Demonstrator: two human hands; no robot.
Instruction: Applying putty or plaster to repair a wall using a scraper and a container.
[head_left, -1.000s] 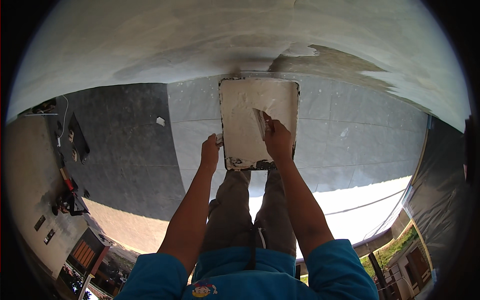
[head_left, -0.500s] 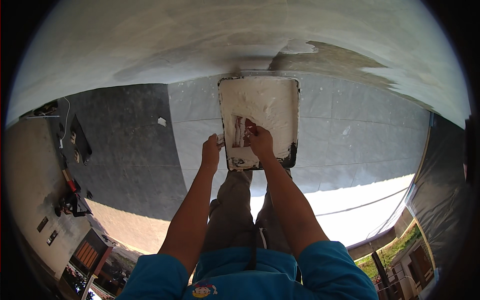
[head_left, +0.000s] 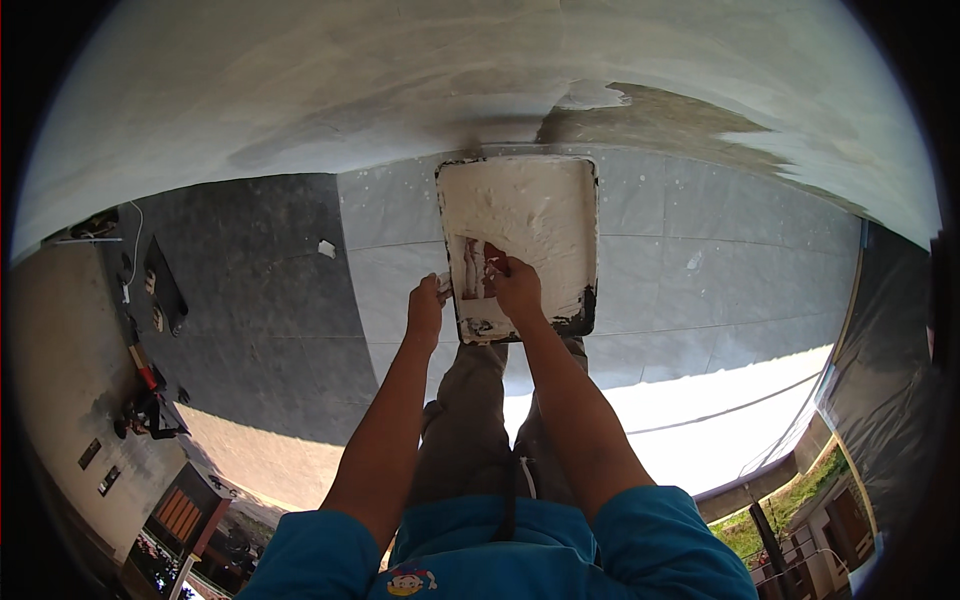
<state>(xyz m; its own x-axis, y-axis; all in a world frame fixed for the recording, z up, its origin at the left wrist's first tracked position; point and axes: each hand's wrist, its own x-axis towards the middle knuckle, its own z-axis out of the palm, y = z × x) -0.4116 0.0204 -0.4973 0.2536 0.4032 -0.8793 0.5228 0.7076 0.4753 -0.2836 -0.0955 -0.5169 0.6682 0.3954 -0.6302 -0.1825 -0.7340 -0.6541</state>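
A deep rectangular tray [head_left: 545,200] with a black rim stands in front of my legs, coated and partly filled with off-white wall compound. My right hand [head_left: 519,292] is closed on a reddish-brown scraper [head_left: 494,258] over the left part of the tray. The scraper lies against a flat rectangular blade [head_left: 470,262] streaked with compound. Just outside the tray's left rim, my left hand [head_left: 426,309] pinches a whitish, smeared piece [head_left: 444,286], which appears to be the handle of that flat tool. The fingers partly hide where handle and blade join.
A pale wall [head_left: 400,80] curves across the top, with a darker patch [head_left: 650,115] on it. Grey sheeting [head_left: 720,270] covers the floor. A small white piece [head_left: 327,248] lies to the left, with sandals [head_left: 155,300] further off and dark plastic sheeting [head_left: 885,340] at right.
Both hands stay at the tray's left side. My right hand and the scraper have shifted slightly left and down over the blade; my left hand has moved slightly right and down.
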